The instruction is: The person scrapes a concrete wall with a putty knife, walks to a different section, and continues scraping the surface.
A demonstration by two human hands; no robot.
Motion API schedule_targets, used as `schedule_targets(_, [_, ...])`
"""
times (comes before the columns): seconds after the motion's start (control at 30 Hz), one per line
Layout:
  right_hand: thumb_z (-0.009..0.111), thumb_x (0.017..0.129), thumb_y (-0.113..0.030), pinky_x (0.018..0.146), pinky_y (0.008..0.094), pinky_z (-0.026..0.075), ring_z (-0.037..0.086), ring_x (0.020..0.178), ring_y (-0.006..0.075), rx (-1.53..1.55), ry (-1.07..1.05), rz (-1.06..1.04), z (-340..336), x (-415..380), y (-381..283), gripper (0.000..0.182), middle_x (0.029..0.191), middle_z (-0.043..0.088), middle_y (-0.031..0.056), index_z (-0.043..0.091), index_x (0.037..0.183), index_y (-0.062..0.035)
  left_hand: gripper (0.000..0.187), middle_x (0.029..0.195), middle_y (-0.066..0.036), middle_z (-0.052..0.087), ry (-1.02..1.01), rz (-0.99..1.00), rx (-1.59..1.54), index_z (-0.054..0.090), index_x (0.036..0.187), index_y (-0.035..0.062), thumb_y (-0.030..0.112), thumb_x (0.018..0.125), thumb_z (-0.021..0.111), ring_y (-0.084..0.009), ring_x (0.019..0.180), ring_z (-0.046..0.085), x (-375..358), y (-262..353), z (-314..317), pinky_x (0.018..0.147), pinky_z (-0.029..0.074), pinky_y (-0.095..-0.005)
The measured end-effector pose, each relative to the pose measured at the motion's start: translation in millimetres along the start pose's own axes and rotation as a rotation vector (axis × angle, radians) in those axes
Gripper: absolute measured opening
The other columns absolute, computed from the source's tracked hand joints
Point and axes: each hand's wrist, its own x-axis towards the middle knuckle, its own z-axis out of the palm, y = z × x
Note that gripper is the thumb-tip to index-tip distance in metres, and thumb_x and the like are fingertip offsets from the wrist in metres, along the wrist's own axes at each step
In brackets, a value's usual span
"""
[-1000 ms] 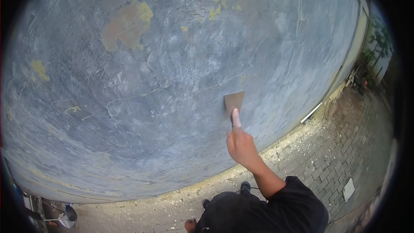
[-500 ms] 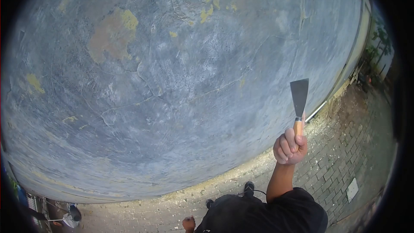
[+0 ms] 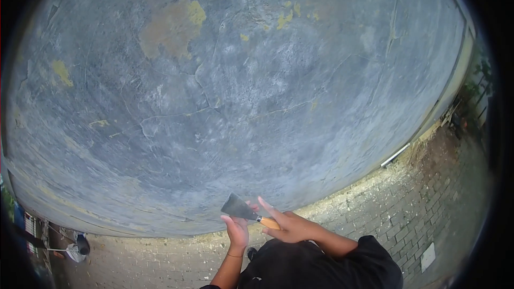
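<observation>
A putty knife (image 3: 240,208) with a broad dark metal blade and a light wooden handle is held low in front of my body, its blade pointing up and left. My right hand (image 3: 293,227) is wrapped around the handle, with one finger stretched out along the side. My left hand (image 3: 237,231) is at the blade, thumb on one side and fingertips showing past the other. The left hand's fingers are spread apart, partly hidden behind the metal. Beyond both hands rises a grey-blue wall (image 3: 225,144) with cracks and yellow and brown bare patches.
Paving blocks (image 3: 369,222) run along the wall's foot, strewn with pale flakes. A white strip (image 3: 395,155) leans or lies by the base at right. A pale square slab (image 3: 428,257) is set in the paving. A white bag-like item (image 3: 76,252) sits at lower left.
My right hand has brought the putty knife down and left from its raised position at the right. My left hand has come up from the bottom edge to the blade.
</observation>
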Motion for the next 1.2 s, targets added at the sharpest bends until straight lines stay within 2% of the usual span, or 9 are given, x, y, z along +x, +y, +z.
schedule_targets(0.13, [0.059,0.088,-0.022,0.057,0.0394,0.045,0.059,0.061,0.0400,-0.050,0.183,-0.095,-5.6,9.2,-17.3,0.073,0.071,0.060,0.0229,0.016,0.146,-0.0084,0.046,0.090,-0.008,0.061,0.117,0.272,-0.159,0.055,0.097,0.0014,0.042,0.100,0.034,-0.0154,0.084,0.055,22.6,16.1,41.8,0.081,0.040,-0.0279])
schedule_targets(0.23, [0.058,0.090,-0.025,0.054,0.0388,0.045,0.059,0.057,0.0360,-0.108,0.091,-0.078,10.3,18.8,-11.0,0.059,0.067,0.058,0.0200,0.031,0.138,-0.0053,0.033,0.071,0.001,0.046,0.124,0.331,0.524,0.053,0.072,0.0045,0.024,0.097,0.047,-0.0079,0.069,0.039,19.4,39.9,39.8,0.062,0.032,-0.0248])
schedule_targets(0.3, [0.053,0.093,-0.025,0.052,0.0351,0.045,0.058,0.052,0.0244,0.081,0.088,-0.056,16.2,27.5,-7.8,0.041,0.062,0.056,0.0124,0.042,0.127,-0.0044,0.032,0.069,0.002,0.045,0.148,0.435,0.582,0.053,0.072,0.0044,0.023,0.097,0.047,-0.0071,0.067,0.038,18.1,49.0,36.3,0.061,0.032,-0.0243])
schedule_targets(0.33, [0.053,0.093,-0.025,0.052,0.0351,0.045,0.058,0.052,0.0244,0.065,0.035,-0.076,15.8,38.4,-8.3,0.041,0.062,0.056,0.0124,0.042,0.127,-0.0044,0.031,0.068,0.003,0.044,0.097,0.482,0.664,0.054,0.072,0.0044,0.022,0.097,0.048,-0.0063,0.066,0.038,15.6,54.5,31.6,0.059,0.032,-0.0237])
schedule_targets(0.43, [0.043,0.099,-0.021,0.052,0.0247,0.045,0.055,0.056,0.0084,0.483,-0.083,-0.010,36.7,59.9,-20.2,0.023,0.064,0.056,0.0018,0.054,0.107,-0.0026,0.023,0.072,0.001,0.050,0.179,0.334,0.547,0.057,0.078,0.0003,0.018,0.093,0.056,-0.0062,0.067,0.046,-3.2,68.8,2.1,0.061,0.038,-0.0224])
schedule_targets(0.53, [0.043,0.099,-0.022,0.051,0.0244,0.045,0.055,0.056,0.0089,0.394,-0.047,-0.006,75.8,91.8,-45.2,0.024,0.067,0.057,0.0029,0.055,0.102,-0.0012,0.020,0.075,-0.001,0.056,0.218,0.280,0.476,0.059,0.081,-0.0018,0.016,0.091,0.060,-0.0067,0.069,0.052,-11.4,86.6,-43.8,0.063,0.042,-0.0224])
schedule_targets(0.73, [0.043,0.099,-0.026,0.046,0.0214,0.039,0.049,0.051,0.0058,0.703,0.161,-0.030,171.5,173.1,-69.3,0.025,0.064,0.052,-0.0005,0.051,0.090,-0.0040,0.015,0.078,-0.001,0.058,0.154,0.350,0.560,0.061,0.084,-0.0003,0.014,0.090,0.061,-0.0052,0.071,0.050,7.4,149.5,-128.2,0.063,0.041,-0.0218])
schedule_targets(0.9, [0.039,0.101,-0.030,0.042,0.0204,0.028,0.034,0.048,0.0021,0.778,0.399,-0.163,210.4,216.9,-100.4,0.026,0.059,0.038,-0.0057,0.046,0.092,-0.0060,0.014,0.076,0.004,0.054,0.132,0.280,0.371,0.060,0.082,0.0012,0.013,0.091,0.060,-0.0033,0.071,0.046,31.9,196.4,-138.1,0.064,0.037,-0.0194])
schedule_targets(1.2, [0.040,0.100,-0.032,0.041,0.0200,0.028,0.034,0.047,0.0019,0.689,0.614,-0.204,195.4,236.1,-123.8,0.029,0.058,0.038,-0.0062,0.046,0.091,-0.0053,0.018,0.077,0.000,0.060,0.070,0.285,0.248,0.064,0.090,-0.0040,0.014,0.091,0.060,-0.0036,0.070,0.050,57.2,212.1,-120.1,0.060,0.040,-0.0181])
